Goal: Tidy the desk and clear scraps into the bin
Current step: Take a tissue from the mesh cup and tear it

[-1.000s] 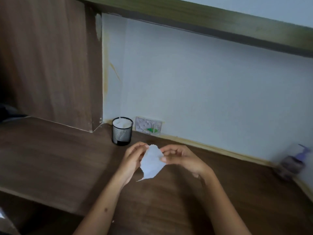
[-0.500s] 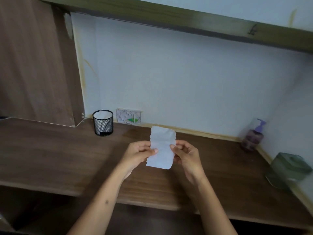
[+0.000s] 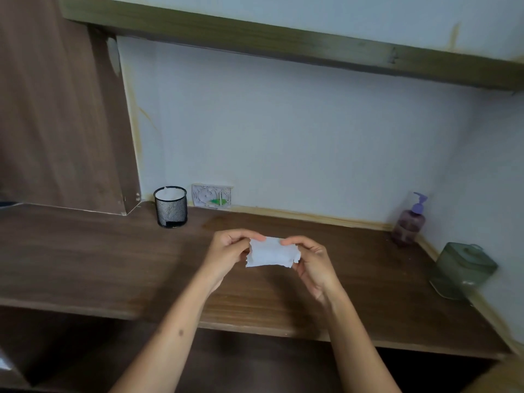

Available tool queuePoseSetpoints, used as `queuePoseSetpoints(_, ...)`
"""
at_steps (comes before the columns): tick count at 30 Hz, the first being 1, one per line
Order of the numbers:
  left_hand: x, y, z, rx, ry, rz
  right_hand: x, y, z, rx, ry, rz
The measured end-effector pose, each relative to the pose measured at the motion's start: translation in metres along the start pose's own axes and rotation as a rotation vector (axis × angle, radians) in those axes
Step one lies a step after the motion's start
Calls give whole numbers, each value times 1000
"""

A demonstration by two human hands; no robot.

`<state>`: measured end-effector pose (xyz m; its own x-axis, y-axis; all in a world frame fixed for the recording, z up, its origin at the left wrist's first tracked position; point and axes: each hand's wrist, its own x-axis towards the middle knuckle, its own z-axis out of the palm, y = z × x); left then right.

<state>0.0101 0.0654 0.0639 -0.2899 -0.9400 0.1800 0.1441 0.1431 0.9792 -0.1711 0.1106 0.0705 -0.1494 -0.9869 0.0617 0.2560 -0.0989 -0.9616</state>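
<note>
Right now I hold a torn white paper scrap [image 3: 271, 253] above the wooden desk [image 3: 113, 259], my left hand [image 3: 226, 252] and right hand [image 3: 312, 263] pinching its opposite ends; the black mesh cup [image 3: 170, 207], perhaps the bin, stands well apart by the wall.

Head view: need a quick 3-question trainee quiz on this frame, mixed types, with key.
1. True or false: the paper scrap lies flat on the desk.
2. Which item stands nearest the wall socket? A) pump bottle B) mesh cup C) green container
3. Fill in: the left hand and right hand each ____ one end of the scrap.

Key
1. False: both hands hold it above the desk.
2. B
3. pinch
</note>
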Motion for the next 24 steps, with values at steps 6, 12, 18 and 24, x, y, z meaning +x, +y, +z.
queuePoseSetpoints(6,0,0,-1,-121,-44,-90,-2,0,5,-52,7,-59)
queuePoseSetpoints(12,1,-10,16,-321,143,-63,-4,11,11,498,48,-33)
queuePoseSetpoints(18,1,-33,56,-601,432,-41,-15,36,33,628,0,-59)
queuePoseSetpoints(24,7,-57,70,-464,389,-101,11,40,24,524,407,104)
